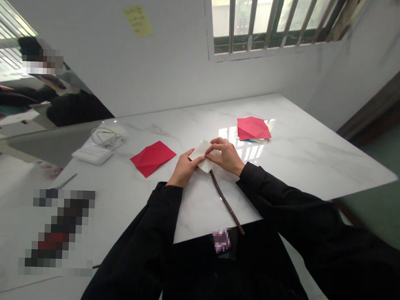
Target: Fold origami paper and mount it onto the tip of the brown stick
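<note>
From my feed, left hand (183, 169) and right hand (226, 156) both pinch the white paper (202, 155) mid-table (301, 158) at the stick's (226, 203) top end; looks mid-fold, so creasing wants lined-up edges.

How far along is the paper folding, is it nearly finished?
Looks done: one creased red sheet lies to the left, and another red sheet tops the small stack on the right. In hand: the left hand and right hand pinch a white paper at the top end of a thin brown stick. Left: probably finishing that piece and the sheets lower in the stack.
</note>
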`<state>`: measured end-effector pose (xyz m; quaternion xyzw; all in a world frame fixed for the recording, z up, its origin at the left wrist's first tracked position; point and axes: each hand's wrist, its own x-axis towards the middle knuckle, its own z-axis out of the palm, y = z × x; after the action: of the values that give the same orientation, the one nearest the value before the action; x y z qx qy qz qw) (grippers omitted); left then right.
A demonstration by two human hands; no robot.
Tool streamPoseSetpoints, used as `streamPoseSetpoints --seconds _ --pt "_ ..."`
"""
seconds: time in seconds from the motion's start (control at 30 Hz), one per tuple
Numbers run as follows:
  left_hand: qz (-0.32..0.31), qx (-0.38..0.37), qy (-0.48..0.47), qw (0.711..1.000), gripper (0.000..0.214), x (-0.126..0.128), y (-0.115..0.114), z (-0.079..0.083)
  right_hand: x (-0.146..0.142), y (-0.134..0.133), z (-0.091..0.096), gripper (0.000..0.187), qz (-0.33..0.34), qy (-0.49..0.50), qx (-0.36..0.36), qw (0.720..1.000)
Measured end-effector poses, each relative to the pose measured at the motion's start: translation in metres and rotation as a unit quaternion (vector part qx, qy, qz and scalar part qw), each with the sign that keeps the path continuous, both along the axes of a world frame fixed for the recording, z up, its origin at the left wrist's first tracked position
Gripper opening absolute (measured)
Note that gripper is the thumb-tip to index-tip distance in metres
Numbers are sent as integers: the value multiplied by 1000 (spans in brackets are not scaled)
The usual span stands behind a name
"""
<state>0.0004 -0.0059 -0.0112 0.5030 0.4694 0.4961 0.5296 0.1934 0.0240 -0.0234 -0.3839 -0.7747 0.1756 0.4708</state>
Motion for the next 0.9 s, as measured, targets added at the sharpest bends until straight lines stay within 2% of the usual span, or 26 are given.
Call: streamPoseSetpoints --seconds 0.17,0.3,0.37,0.47,0.6,0.77,0.9 --pt "-4 1 22 1000 58 -1 -3 2 -4 0 -2 5 -6 33 -36 999" --pt "23 14 53 998 54 -1 -2 0 -3 1 2 6 -12 57 -48 997" --pt "64 19 49 997 50 -2 1 -3 1 5 5 6 -27 75 -49 996" --pt "168 22 6 986 44 -5 8 -4 12 14 6 7 -78 85 -71 991" --pt "286 15 -75 955 34 -11 16 0 23 29 -2 8 -118 -2 -129 985" --pt "314 15 -129 940 23 -12 17 4 11 44 -12 12 -127 -105 -150 975" --pt "327 19 -129 936 21 -12 19 1 -4 55 -11 14 -124 -92 -138 978"
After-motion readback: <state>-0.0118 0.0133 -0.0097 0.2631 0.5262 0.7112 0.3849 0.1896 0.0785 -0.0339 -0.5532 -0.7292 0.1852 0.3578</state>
